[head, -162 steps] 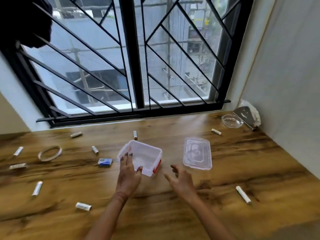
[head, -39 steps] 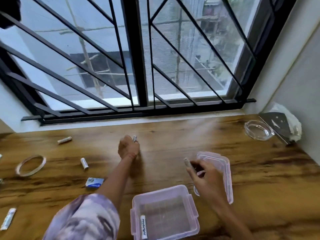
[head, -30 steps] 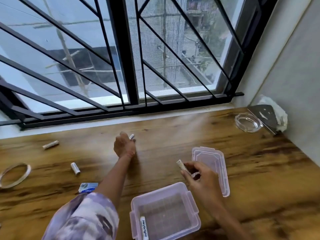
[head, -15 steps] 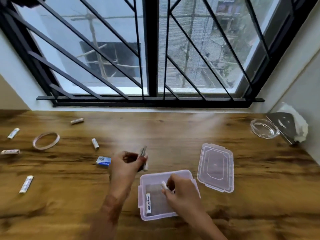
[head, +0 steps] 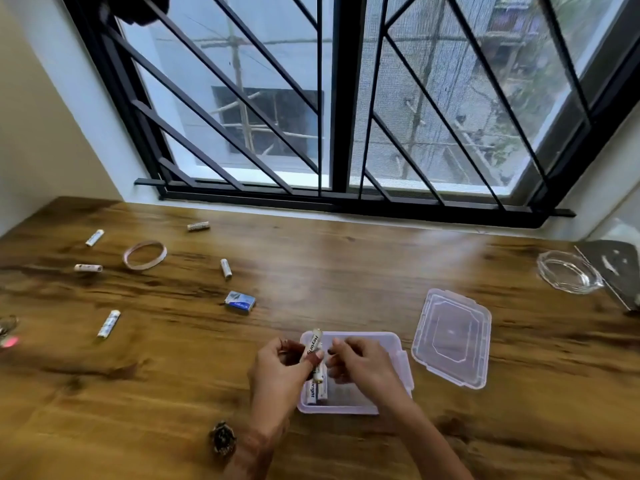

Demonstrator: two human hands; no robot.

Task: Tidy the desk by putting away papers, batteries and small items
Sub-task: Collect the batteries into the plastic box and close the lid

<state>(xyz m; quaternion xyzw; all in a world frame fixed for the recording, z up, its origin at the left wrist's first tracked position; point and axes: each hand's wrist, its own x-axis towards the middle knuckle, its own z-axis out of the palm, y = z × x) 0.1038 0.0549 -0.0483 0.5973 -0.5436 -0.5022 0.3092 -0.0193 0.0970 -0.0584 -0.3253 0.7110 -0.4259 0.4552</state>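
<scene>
Clear plastic box point(head: 381, 336) under the fingers point(head: 348, 346); left hand point(head: 277, 372) pinches a white battery point(head: 313, 344), right hand point(head: 360, 365) curls just beside it, can't tell if it holds anything.

The box point(head: 346, 408) sat on the bench point(head: 346, 271) at front centre, its lid point(head: 450, 337) lying just to its right, and two batteries point(head: 317, 389) lay inside along its left wall. Both hands were over the box, the left hand point(head: 277, 372) at its left rim with a battery point(head: 313, 344) between the fingers point(head: 316, 356), the right hand point(head: 360, 365) beside it. Left and behind lay a packet point(head: 240, 301), a tape ring point(head: 144, 254) and five loose batteries point(head: 108, 323); a dish point(head: 568, 275) sat far right, well apart.
</scene>
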